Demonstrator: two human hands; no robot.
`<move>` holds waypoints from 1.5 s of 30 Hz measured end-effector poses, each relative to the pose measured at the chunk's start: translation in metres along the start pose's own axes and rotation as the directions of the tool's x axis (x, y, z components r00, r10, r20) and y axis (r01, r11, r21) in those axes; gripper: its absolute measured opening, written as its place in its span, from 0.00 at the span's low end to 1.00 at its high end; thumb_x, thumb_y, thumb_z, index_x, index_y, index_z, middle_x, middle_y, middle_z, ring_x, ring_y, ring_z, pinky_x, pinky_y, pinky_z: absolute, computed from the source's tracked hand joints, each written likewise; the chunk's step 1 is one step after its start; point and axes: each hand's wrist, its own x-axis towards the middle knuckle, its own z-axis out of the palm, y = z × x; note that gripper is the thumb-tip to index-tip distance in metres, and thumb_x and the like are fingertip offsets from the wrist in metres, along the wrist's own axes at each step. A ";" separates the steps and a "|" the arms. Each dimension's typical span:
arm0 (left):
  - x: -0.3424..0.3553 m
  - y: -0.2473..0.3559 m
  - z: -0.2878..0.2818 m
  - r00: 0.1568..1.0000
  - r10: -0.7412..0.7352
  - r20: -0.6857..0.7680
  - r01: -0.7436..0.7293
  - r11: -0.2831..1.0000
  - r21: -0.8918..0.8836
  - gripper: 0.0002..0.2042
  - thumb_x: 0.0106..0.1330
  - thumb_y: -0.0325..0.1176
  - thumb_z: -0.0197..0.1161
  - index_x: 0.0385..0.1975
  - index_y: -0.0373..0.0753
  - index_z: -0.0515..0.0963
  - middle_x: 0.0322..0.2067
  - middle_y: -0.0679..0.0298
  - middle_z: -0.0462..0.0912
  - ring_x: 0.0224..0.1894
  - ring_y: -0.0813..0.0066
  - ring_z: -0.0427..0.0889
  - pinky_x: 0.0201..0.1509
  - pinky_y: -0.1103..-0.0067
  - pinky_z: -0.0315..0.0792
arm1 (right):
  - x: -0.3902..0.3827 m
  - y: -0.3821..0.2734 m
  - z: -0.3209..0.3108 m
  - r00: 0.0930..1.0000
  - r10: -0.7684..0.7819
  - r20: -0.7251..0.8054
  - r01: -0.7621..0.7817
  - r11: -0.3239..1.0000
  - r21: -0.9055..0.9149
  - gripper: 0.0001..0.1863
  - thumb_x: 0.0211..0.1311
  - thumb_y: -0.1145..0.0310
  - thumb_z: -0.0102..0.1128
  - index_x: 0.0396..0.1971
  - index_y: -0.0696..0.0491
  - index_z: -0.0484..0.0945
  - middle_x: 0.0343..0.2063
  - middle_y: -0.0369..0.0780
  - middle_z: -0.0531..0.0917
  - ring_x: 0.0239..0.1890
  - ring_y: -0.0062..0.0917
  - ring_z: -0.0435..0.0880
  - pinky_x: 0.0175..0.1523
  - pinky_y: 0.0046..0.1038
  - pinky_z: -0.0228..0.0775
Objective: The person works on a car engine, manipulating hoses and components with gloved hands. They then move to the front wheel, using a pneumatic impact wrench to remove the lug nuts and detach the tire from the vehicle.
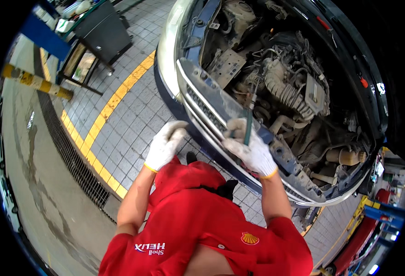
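Note:
In a white knit glove, my right hand (253,149) is closed around the green handle of a tool (248,125) at the front edge of the open engine bay. The tool's slim metal shaft points up and away, among the engine parts; its far tip is hard to make out. My left hand (164,146), gloved the same way, hovers left of the car's front bumper. Its fingers are loosely bent, slightly apart, with nothing visible in them. A ribbed air intake hose (280,87) and a dusty engine (257,69) lie beyond my right hand.
The car's grille (204,108) and pale bumper (168,60) curve in front of me. A yellowish fluid reservoir (347,157) sits at the bay's right. On the left are a tool cart (105,34), a yellow-striped post (36,83) and a floor drain grate (73,161).

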 end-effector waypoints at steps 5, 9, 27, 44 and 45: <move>0.145 0.095 0.054 0.865 0.109 0.490 0.105 0.915 -0.389 0.22 0.79 0.47 0.59 0.61 0.35 0.77 0.43 0.56 0.86 0.45 0.64 0.87 0.55 0.73 0.79 | 0.038 -0.050 -0.033 0.899 -0.243 -0.364 -0.222 0.464 -0.858 0.28 0.53 0.56 0.76 0.52 0.52 0.78 0.50 0.46 0.79 0.45 0.46 0.86 0.49 0.45 0.81; 0.233 0.115 0.100 0.583 -0.107 0.806 0.774 0.376 -0.510 0.20 0.80 0.50 0.57 0.55 0.39 0.77 0.42 0.63 0.83 0.41 0.72 0.85 0.50 0.70 0.81 | 0.088 -0.098 -0.044 0.913 -0.285 -0.293 -0.231 0.232 -0.945 0.33 0.47 0.58 0.80 0.52 0.53 0.77 0.55 0.47 0.77 0.52 0.46 0.81 0.57 0.46 0.75; 0.386 0.136 0.175 0.382 -0.022 0.924 0.852 -0.378 -0.361 0.18 0.86 0.50 0.46 0.45 0.45 0.78 0.31 0.71 0.81 0.26 0.83 0.78 0.30 0.84 0.78 | 0.241 -0.047 -0.116 0.550 -0.381 -0.743 -0.059 0.870 -0.489 0.44 0.70 0.46 0.62 0.78 0.50 0.56 0.75 0.52 0.61 0.75 0.44 0.67 0.75 0.47 0.64; 0.473 0.026 0.308 0.246 -0.824 0.511 0.958 0.288 0.004 0.37 0.74 0.63 0.54 0.67 0.32 0.75 0.67 0.39 0.75 0.69 0.47 0.76 0.71 0.62 0.70 | 0.337 -0.016 -0.204 0.500 -0.402 -0.767 0.069 0.901 -0.428 0.25 0.74 0.78 0.53 0.69 0.58 0.63 0.68 0.54 0.70 0.59 0.34 0.80 0.61 0.41 0.84; 0.467 0.021 0.311 0.369 -0.732 0.572 0.928 0.320 -0.190 0.33 0.74 0.60 0.59 0.64 0.35 0.78 0.66 0.47 0.79 0.68 0.50 0.78 0.71 0.64 0.70 | 0.334 -0.013 -0.202 0.499 -0.400 -0.769 0.030 0.894 -0.446 0.28 0.74 0.79 0.53 0.71 0.57 0.60 0.69 0.54 0.68 0.59 0.34 0.80 0.62 0.39 0.83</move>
